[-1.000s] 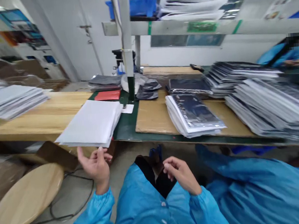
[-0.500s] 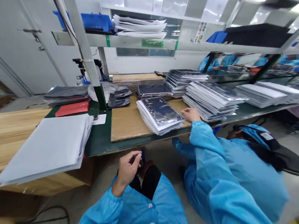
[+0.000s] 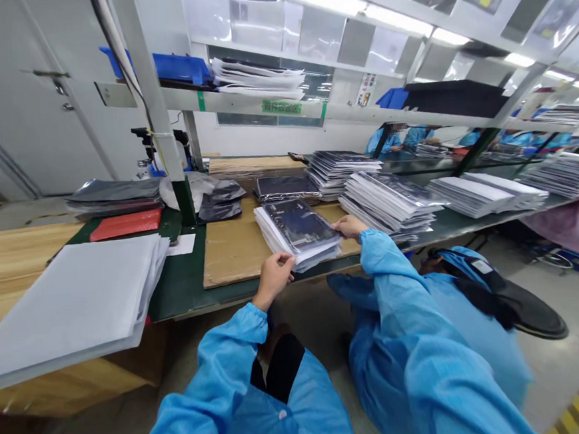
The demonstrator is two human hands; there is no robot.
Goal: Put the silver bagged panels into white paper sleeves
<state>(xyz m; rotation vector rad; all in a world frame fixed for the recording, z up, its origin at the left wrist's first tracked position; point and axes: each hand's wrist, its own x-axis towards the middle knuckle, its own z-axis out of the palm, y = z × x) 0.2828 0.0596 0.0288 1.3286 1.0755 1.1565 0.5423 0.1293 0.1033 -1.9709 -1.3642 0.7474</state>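
A short stack of clear-bagged packets [image 3: 303, 226], dark printed panels over white sheets, lies on a brown cardboard sheet [image 3: 229, 248] at the bench's front. My left hand [image 3: 274, 276] is at the stack's near left corner, thumb and fingers pinched on the edge of the top packet. At the right edge, my right hand [image 3: 351, 227] has its fingertips closed on the same packet. How many layers the fingers hold is hidden. Behind the stack lies a flat dark bagged bundle [image 3: 287, 188].
Tall piles of bagged packets [image 3: 391, 202] stand to the right. White foam sheets [image 3: 70, 301] lie on the left, near a red packet [image 3: 126, 224]. A shelf post [image 3: 164, 120] rises from the bench. A co-worker in a black-brimmed cap [image 3: 496, 294] is close on my right.
My left hand has risen from over my lap to the stack's near corner. My right hand has moved from beside the stack onto its right edge. The view has shifted slightly.
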